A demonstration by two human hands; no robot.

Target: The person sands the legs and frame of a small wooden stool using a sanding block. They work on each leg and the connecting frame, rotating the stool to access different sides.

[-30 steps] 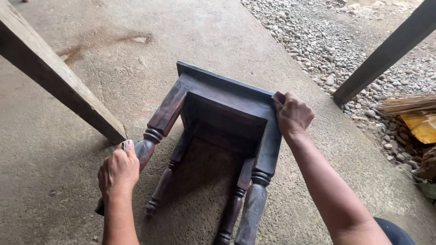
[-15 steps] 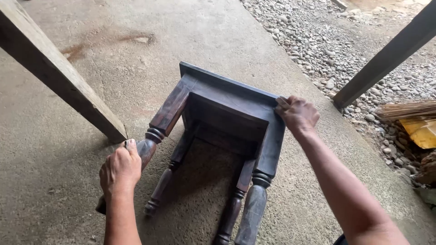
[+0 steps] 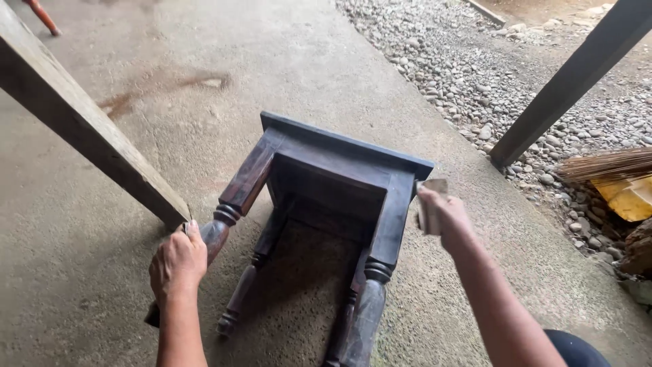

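2 hands control the dark wooden stool [image 3: 326, 204], which lies tipped on the concrete floor [image 3: 102, 285]. Your left hand [image 3: 178, 261] grips 1 turned leg; your right hand [image 3: 445, 214] pinches a sandpaper piece [image 3: 432, 204]. A loose grip could let the stool roll; careless pressure may scuff your knuckles.

Off to my left, a pale wooden beam [image 3: 88, 129] slants down and meets the concrete floor [image 3: 326, 75] just beside my left hand. Ahead of that hand, a brownish stain [image 3: 159, 88] marks the floor. Beyond my right hand runs a strip of grey gravel [image 3: 468, 75], crossed by a dark slanted post [image 3: 570, 78]. Further right lie a straw broom [image 3: 604, 164] and a yellow object [image 3: 628, 197].
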